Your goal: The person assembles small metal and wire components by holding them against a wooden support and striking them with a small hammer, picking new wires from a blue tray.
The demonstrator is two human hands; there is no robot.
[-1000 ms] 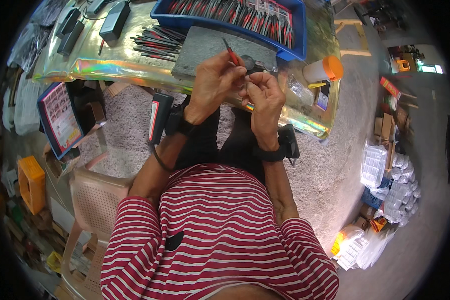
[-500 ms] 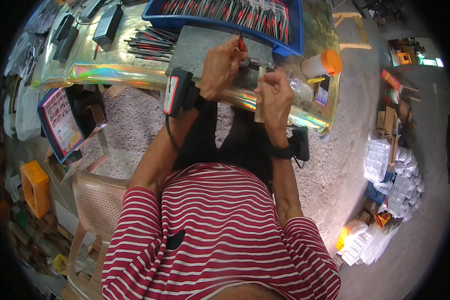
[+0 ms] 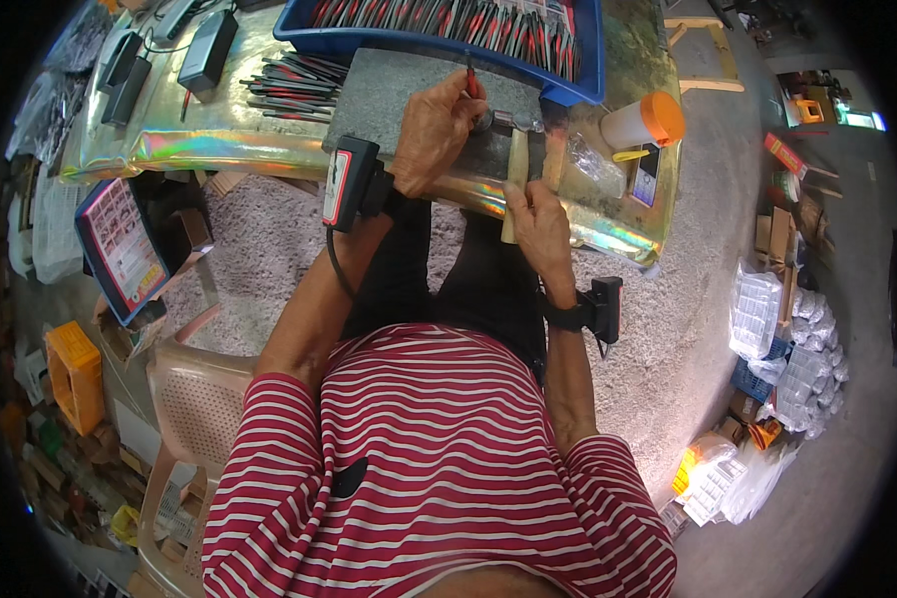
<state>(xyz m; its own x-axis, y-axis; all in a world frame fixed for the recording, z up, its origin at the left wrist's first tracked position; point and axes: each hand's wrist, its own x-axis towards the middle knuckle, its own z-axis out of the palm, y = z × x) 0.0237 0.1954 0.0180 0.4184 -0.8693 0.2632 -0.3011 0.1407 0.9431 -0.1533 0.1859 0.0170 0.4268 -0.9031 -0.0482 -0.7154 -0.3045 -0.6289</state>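
Note:
My left hand [image 3: 431,138] is closed, pinching a slim red-and-black tool [image 3: 472,84] upright over a grey stone slab [image 3: 374,92]. The piece looks like a small screwdriver; its lower end is hidden by my fingers. Close by on the right lies a hammer [image 3: 517,164] with a metal head and a pale handle. The head rests at the slab's right end and the handle points toward me, past the table edge. My right hand [image 3: 542,235] is closed around the lower part of that handle.
Behind the slab stands a blue tray [image 3: 389,42] full of red-and-black pieces. More such pieces lie in a pile [image 3: 294,88] to the left. A jar with an orange lid [image 3: 662,118] and a clear plastic bag [image 3: 596,164] sit at right. A plastic chair [image 3: 199,389] stands at lower left.
My right hand has moved down and closed on the hammer handle, having been higher with its fingers raised beside it. My left hand keeps its pinch on the tool, nearly in place.

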